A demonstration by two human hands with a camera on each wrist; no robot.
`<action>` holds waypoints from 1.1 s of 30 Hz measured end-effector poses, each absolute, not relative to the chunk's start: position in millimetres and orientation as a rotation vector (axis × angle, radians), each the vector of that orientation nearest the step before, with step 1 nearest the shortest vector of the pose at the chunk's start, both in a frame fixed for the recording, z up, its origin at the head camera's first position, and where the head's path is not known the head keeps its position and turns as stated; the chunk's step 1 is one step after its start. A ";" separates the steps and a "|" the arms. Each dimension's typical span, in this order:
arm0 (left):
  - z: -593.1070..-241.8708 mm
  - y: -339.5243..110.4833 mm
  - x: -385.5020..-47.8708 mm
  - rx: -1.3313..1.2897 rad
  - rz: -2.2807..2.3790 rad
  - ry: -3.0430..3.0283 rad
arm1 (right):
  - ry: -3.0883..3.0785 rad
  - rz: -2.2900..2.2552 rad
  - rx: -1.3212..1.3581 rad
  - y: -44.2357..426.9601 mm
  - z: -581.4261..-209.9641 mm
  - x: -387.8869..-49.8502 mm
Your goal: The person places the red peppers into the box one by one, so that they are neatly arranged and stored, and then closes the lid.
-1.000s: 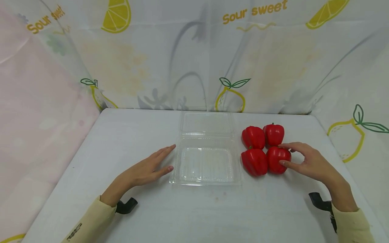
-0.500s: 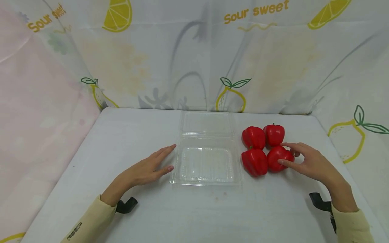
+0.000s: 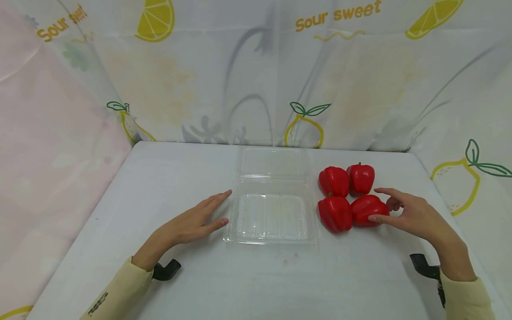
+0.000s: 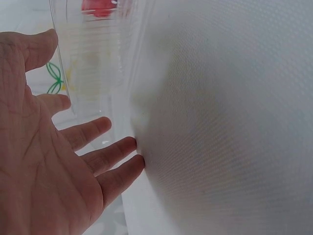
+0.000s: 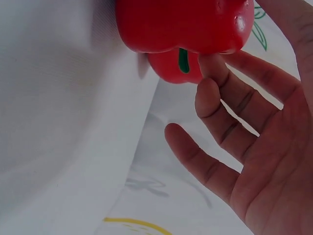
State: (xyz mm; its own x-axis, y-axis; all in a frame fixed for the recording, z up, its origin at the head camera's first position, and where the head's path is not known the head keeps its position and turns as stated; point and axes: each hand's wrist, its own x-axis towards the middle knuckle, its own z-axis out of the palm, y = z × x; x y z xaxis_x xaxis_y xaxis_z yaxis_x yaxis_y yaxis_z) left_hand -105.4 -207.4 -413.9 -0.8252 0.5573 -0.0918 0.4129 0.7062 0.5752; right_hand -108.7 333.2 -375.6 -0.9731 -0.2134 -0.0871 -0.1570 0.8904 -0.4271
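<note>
Four-lobed red bell peppers stand in a two-by-two cluster right of a clear plastic clamshell container (image 3: 272, 218). At the near right bell pepper (image 3: 366, 211) is my right hand (image 3: 416, 218), its thumb against the front and its index finger lifted apart from the top. In the right wrist view its fingers are loosely bent beside the bell pepper (image 5: 183, 24), not wrapped round it. My left hand (image 3: 194, 224) lies left of the container with fingers fairly straight, thumb and fingertips by its left edge, holding nothing.
The container's lid (image 3: 274, 162) is folded back toward the wall. Other bell peppers are the near left one (image 3: 335, 215), the far left one (image 3: 333, 181) and the far right one (image 3: 361, 178). A lemon-print cloth (image 3: 256, 80) hangs behind the white table (image 3: 256, 284).
The near right bell pepper has turned and now lies on its side. My right hand has loosened and shifted slightly right. The left hand has stayed still.
</note>
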 end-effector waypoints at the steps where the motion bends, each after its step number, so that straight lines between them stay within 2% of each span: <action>1: -413.8 -207.3 -105.3 0.769 0.806 2.654 | 2.919 -0.643 -0.287 333.4 -374.8 -108.3; 33: -414.2 -207.4 -105.1 0.758 0.815 2.654 | 2.869 -0.756 -0.353 339.1 -380.5 -104.7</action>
State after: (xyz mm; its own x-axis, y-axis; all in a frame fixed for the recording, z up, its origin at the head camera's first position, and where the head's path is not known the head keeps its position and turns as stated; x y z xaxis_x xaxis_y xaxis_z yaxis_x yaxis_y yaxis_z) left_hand -105.1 -207.4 -414.2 -0.8288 0.5515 -0.0941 0.4037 0.7060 0.5819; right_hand -104.7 339.1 -380.5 -0.9603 -0.2646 -0.0879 -0.1869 0.8449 -0.5013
